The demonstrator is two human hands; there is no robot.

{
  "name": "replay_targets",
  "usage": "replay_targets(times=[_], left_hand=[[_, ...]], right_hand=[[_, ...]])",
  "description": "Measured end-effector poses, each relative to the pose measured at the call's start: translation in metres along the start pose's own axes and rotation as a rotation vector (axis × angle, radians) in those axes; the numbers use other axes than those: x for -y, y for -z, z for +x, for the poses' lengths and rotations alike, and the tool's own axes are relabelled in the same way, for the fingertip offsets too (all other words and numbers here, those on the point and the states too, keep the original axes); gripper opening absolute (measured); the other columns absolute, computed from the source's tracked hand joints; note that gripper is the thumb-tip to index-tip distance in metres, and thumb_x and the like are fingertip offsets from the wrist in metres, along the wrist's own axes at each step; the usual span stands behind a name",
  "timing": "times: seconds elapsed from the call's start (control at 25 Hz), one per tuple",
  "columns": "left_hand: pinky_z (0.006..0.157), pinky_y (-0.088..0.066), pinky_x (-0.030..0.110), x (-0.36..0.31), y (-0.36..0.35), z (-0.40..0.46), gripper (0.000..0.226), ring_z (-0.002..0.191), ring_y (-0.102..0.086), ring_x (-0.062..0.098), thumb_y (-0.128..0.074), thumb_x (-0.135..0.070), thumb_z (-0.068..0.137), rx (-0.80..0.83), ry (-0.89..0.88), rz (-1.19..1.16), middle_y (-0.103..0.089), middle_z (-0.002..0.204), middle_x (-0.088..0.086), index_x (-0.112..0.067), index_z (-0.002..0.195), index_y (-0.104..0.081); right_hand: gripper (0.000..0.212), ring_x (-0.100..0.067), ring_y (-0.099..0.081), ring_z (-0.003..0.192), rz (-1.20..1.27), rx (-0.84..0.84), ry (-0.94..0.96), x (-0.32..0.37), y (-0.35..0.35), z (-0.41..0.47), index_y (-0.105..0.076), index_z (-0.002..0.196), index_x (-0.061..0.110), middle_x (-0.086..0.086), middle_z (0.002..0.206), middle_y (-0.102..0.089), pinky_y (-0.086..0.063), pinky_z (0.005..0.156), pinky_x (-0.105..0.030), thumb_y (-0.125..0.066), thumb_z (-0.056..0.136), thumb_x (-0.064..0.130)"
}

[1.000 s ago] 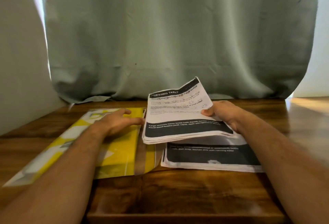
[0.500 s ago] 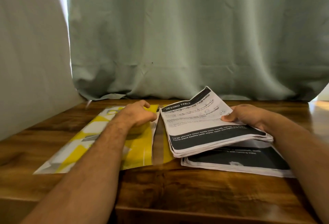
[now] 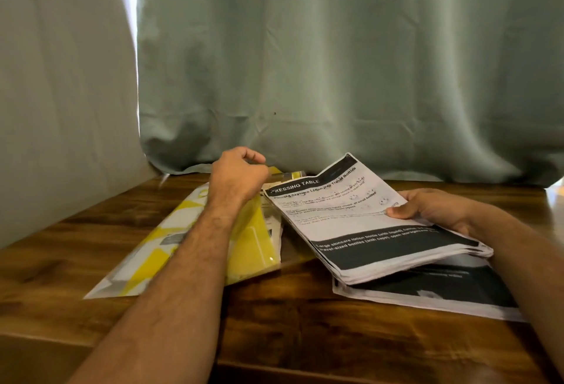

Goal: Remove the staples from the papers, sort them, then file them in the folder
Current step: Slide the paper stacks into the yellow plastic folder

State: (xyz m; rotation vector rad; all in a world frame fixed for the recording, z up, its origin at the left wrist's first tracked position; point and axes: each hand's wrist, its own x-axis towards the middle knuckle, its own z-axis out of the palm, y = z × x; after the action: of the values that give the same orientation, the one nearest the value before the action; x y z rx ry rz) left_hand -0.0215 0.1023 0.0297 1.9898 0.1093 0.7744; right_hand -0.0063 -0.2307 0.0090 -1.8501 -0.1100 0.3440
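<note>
The thick stack of white printed papers with black bands (image 3: 375, 228) is in the middle right of the scene. It is tipped up, with its near edge low over another white and black printed sheet (image 3: 439, 295) that lies flat on the brown wooden worktop (image 3: 290, 338). The right hand (image 3: 433, 209) grasps the stack at its right edge, with the thumb on top of the page and the fingers under it.

Just to the left is the yellow and white plastic folder (image 3: 189, 243). It lies on the worktop, and its clear front flap looks lifted at the far end. The left hand (image 3: 241, 173) is above the far end of the folder with its fingers curled in. It seems to pinch the edge of the flap, but the blur makes it hard to be sure.

The step now looks like filing: opening the folder so the stack can slide in. To do it well, the left hand should hold the flap up wide. The right hand should keep the pages square and slip the stack in edge first, slowly, so no corner bends or catches.

Far behind everything hangs a grey-green cloth curtain (image 3: 335, 63).
</note>
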Motion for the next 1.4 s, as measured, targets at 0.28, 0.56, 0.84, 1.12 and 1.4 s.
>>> replay_targets(times=[0.28,0.56,0.84,1.12,1.4], left_hand=[[0.076,-0.061,0.035,-0.008,0.006,-0.006,0.019,0.076,-0.071,0.014,-0.07,-0.019,0.063,0.03,0.034,-0.139,-0.074,0.075,-0.008,-0.027,0.079,-0.074],[0.073,-0.062,0.035,-0.015,0.006,-0.008,0.017,0.067,-0.068,0.012,-0.072,-0.018,0.066,-0.042,-0.029,-0.056,-0.069,0.067,-0.01,-0.028,0.08,-0.072],[0.076,-0.059,0.031,-0.019,-0.006,-0.014,0.015,0.071,-0.069,0.012,-0.074,-0.023,0.065,-0.057,-0.115,0.081,-0.07,0.067,-0.009,-0.03,0.077,-0.068],[0.076,-0.055,0.027,-0.024,-0.005,-0.02,0.014,0.08,-0.066,0.015,-0.072,-0.022,0.068,-0.089,-0.155,0.103,-0.068,0.07,-0.01,-0.029,0.078,-0.066],[0.078,-0.059,0.036,-0.024,-0.009,-0.024,0.02,0.081,-0.067,0.019,-0.065,-0.016,0.065,-0.02,-0.191,0.068,-0.07,0.076,-0.005,-0.027,0.082,-0.07]], right_hand=[[0.035,-0.037,-0.066,0.108,-0.079,-0.018,0.02,0.041,-0.034,0.028,-0.061,0.125,0.005,-0.017,0.117,-0.071,-0.054,0.093,-0.044,-0.054,0.092,-0.002],[0.03,-0.033,-0.072,0.092,-0.126,-0.101,0.031,0.043,-0.057,0.036,-0.065,0.118,0.006,-0.015,0.105,-0.075,-0.057,0.081,-0.039,-0.057,0.091,-0.004],[0.023,-0.031,-0.073,0.083,-0.087,-0.162,0.105,0.058,-0.108,0.029,-0.064,0.111,0.005,-0.017,0.099,-0.073,-0.059,0.074,-0.039,-0.063,0.09,0.0],[0.014,-0.019,-0.071,0.064,0.061,0.053,0.069,0.05,-0.162,0.041,-0.065,0.101,0.007,-0.007,0.072,-0.073,-0.06,0.057,-0.033,-0.052,0.098,0.007],[0.035,-0.022,-0.073,0.07,0.0,0.027,0.105,0.052,-0.152,0.038,-0.069,0.108,0.002,-0.012,0.086,-0.075,-0.06,0.06,-0.032,-0.047,0.087,-0.015]])
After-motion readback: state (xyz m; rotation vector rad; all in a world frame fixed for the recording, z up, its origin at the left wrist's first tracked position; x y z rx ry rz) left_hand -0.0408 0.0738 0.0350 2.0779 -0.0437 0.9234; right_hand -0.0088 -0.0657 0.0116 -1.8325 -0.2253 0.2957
